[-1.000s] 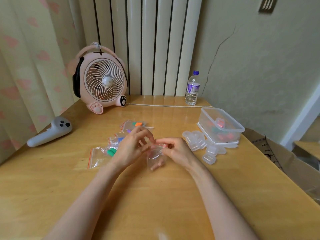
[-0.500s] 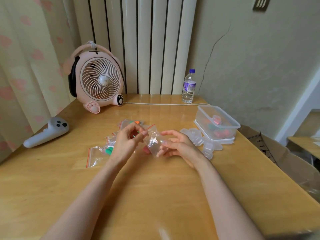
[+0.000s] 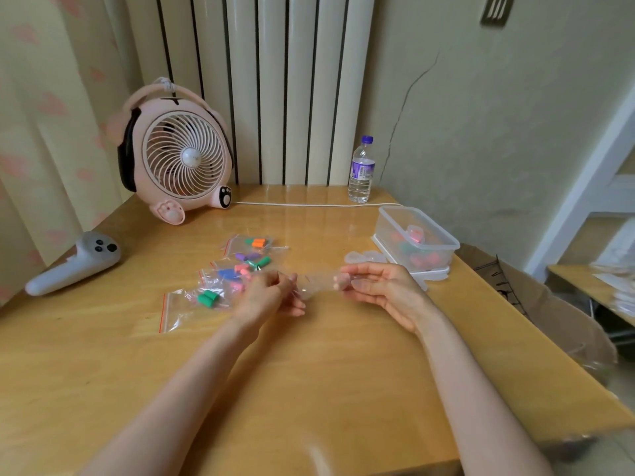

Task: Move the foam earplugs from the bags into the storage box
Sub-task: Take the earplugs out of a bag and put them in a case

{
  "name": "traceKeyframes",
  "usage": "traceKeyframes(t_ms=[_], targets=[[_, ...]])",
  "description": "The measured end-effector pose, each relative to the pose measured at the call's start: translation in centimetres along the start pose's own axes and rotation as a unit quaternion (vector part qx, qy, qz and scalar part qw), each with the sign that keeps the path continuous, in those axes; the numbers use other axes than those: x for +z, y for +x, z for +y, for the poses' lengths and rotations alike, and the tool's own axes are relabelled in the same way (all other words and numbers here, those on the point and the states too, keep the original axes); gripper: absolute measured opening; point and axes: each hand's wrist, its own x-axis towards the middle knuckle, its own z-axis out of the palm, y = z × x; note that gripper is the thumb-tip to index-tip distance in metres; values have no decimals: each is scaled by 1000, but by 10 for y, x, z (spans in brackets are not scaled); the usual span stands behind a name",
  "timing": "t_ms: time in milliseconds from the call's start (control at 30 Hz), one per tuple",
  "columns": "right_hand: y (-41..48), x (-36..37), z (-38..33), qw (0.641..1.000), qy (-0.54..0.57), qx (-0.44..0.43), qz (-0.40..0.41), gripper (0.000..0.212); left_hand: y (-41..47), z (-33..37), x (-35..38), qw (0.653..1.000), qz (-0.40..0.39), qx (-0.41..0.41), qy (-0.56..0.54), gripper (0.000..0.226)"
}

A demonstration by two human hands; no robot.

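Note:
A small clear bag (image 3: 315,286) is stretched flat between my two hands above the table, blurred, and I cannot tell what is in it. My left hand (image 3: 269,295) pinches its left end. My right hand (image 3: 376,286) pinches its right end, palm turned up. The clear storage box (image 3: 443,243) stands at the right on its lid, just beyond my right hand, with red, pink and green earplugs inside. Several zip bags of foam earplugs lie left of my hands: green ones (image 3: 207,298), blue and pink ones (image 3: 231,273), purple ones (image 3: 248,257), orange ones (image 3: 257,242).
Small clear plastic cases (image 3: 364,257) lie in front of the box. A pink fan (image 3: 178,159) and its white cable (image 3: 309,205) are at the back, a water bottle (image 3: 360,173) at back right, a white controller (image 3: 72,266) at far left. A cardboard box (image 3: 549,304) sits off the table's right edge.
My hands have drawn apart, pulling the clear bag out flat between them. The right hand has shifted right, closer to the storage box.

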Motion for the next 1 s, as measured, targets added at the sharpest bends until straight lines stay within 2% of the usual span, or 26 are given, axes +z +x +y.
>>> traceKeyframes(t_ms=[133, 233, 367, 467, 633, 800, 933, 1000], targets=[[1, -2, 12, 996, -51, -12, 68, 10, -4, -1, 5, 999, -14, -24, 31, 24], [3, 1, 15, 990, -85, -25, 106, 4, -3, -5, 2, 993, 12, -19, 113, 28], [4, -1, 12, 988, -66, -59, 130, 6, 5, -12, -8, 943, 87, 70, 314, 34], [4, 0, 11, 985, -75, -84, 128, 7, 6, -14, -11, 919, 112, 132, 355, 33], [4, 2, 9, 980, -84, -121, 132, 6, 7, -16, -11, 905, 114, 173, 371, 28], [5, 4, 10, 977, -109, -127, 129, 6, 6, -13, -10, 908, 75, 210, 355, 9], [5, 4, 8, 976, -106, -138, 134, 6, 2, -10, -5, 945, -12, 211, 250, 43], [4, 5, 8, 977, -109, -138, 123, 7, 0, -8, -3, 957, -42, 193, 213, 47]])
